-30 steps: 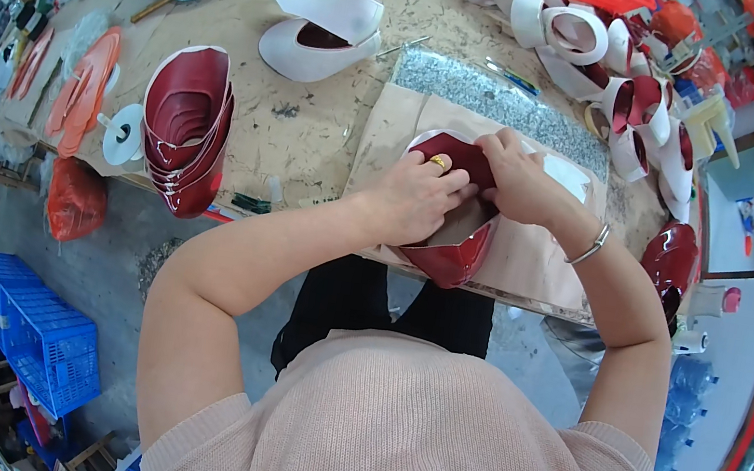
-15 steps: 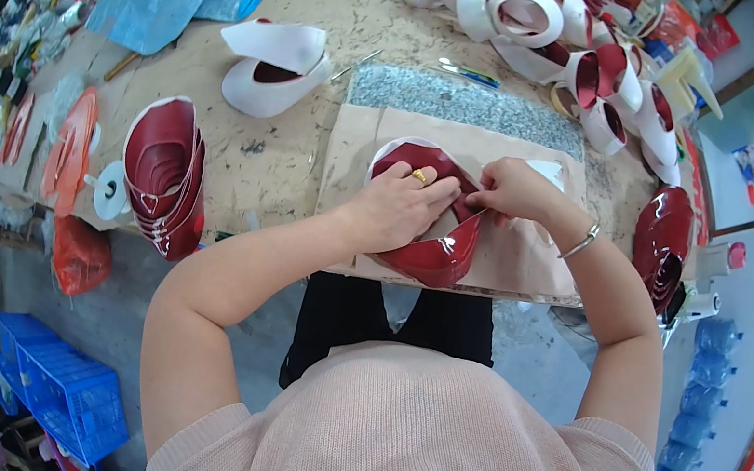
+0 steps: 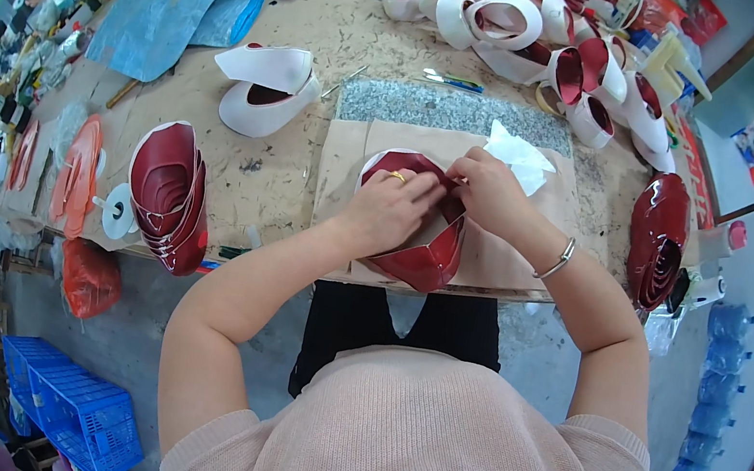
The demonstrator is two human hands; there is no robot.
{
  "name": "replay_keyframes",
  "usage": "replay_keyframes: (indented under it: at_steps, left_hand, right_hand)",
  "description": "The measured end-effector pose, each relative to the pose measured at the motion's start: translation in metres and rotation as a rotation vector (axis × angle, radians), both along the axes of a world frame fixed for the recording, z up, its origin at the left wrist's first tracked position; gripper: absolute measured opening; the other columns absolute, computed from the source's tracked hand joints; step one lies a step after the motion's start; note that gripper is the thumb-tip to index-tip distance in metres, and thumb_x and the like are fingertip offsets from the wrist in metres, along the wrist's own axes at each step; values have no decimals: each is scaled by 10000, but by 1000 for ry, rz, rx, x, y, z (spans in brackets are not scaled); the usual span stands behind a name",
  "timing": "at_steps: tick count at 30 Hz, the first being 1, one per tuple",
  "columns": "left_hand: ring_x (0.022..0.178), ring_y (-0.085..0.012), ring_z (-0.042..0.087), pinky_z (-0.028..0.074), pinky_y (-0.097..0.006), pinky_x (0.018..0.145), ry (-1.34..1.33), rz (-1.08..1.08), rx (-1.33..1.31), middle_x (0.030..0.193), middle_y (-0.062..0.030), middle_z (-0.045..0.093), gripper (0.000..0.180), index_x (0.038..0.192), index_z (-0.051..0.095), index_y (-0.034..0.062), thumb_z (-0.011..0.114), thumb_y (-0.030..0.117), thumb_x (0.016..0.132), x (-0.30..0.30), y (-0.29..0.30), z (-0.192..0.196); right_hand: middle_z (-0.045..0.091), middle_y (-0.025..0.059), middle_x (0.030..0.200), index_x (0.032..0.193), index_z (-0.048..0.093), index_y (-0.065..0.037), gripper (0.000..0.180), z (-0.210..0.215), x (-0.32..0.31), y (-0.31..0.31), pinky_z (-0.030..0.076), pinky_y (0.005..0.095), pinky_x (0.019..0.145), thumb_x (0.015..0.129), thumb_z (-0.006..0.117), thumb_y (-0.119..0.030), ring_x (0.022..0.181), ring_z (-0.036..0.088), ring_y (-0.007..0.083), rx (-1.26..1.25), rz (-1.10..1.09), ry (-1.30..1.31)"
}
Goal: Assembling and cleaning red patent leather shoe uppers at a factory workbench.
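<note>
A glossy dark red shoe upper with a white edge lies in front of me on brown paper. Over its opening, my left hand grips the upper with bent fingers, the tips partly inside. My right hand pinches the upper's far right edge between thumb and fingers. Whether a smaller piece sits in that pinch is hidden. Just beyond the right hand rests a crumpled white sheet.
Nested red uppers stand at the left and right table edges. White shoe uppers lie at far left, with several more piled at far right. A grey speckled slab borders the paper. Blue sheeting covers the back left.
My right hand has moved away from me and slightly left along the upper's edge, exposing more of the white sheet. My left hand stays on the upper. The whole view has shifted slightly.
</note>
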State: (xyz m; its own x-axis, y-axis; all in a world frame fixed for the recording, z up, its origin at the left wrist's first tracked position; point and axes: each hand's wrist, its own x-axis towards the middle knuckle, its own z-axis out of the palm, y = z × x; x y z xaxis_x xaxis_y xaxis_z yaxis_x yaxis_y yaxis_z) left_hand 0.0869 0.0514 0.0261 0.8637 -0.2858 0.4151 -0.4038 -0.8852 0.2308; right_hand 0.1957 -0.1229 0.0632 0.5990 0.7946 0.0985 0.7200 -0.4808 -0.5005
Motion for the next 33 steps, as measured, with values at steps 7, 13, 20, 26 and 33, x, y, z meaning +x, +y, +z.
replay_keyframes:
  at_steps: [7, 13, 20, 26, 33]
  left_hand:
    - [854, -275, 615, 511, -366, 701, -73, 13, -119, 1048, -75, 567, 301, 1080, 618, 88, 670, 133, 787, 12, -1, 13]
    - [757, -279, 603, 504, -370, 654, -174, 71, -79, 869, -62, 563, 143, 932, 594, 90, 659, 141, 814, 2, 1, 2]
    - [818, -249, 624, 515, -342, 718, -103, -189, -56, 1053, -72, 572, 174, 998, 561, 92, 610, 150, 842, 13, 4, 18]
    - [1389, -225, 309, 260, -363, 1142, 186, -418, 203, 1465, -63, 395, 558, 1433, 373, 95, 513, 241, 913, 16, 12, 2]
    - [1380, -218, 324, 272, -364, 1129, 247, -275, 225, 1473, -70, 377, 596, 1432, 359, 88, 519, 350, 921, 7, 4, 6]
  right_hand:
    - [585, 133, 939, 911, 660, -32, 233, -3, 2, -7, 506, 367, 798, 694, 744, -45, 864, 624, 288, 52, 40, 112]
    - [657, 130, 842, 897, 642, -7, 279, 0, 2, -13, 511, 337, 713, 698, 795, -128, 776, 640, 232, 16, -156, 393]
    - [656, 140, 720, 891, 618, 26, 263, -1, 4, -18, 518, 335, 572, 779, 746, -175, 601, 636, 216, -118, -216, 338]
    - [625, 154, 678, 886, 547, 49, 181, 2, 5, -18, 489, 307, 440, 835, 629, -105, 497, 611, 189, -34, -257, 469]
    - [610, 132, 737, 884, 515, 33, 164, 2, -2, -24, 483, 316, 449, 833, 614, -88, 506, 609, 189, 47, -203, 483]
